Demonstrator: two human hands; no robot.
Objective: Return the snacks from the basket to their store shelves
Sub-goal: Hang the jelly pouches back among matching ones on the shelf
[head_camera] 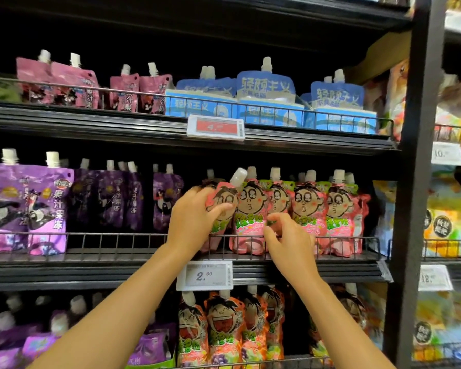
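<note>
A pink jelly pouch [225, 201] with a cartoon face and a white cap leans to the right at the left end of a row of matching pink pouches [310, 209] on the middle shelf. My left hand [194, 219] grips this tilted pouch from its left side. My right hand [285, 237] reaches to the neighbouring upright pouch [250, 211], with its fingertips pinched at the pouch's lower front. The basket is out of view.
A wire rail [117, 245] runs along the shelf front. Purple pouches [45, 206] stand to the left, blue ones [266, 89] above, orange ones [224, 328] below. A black upright post [415, 182] bounds the bay on the right. Price tags [205, 275] hang on the shelf edges.
</note>
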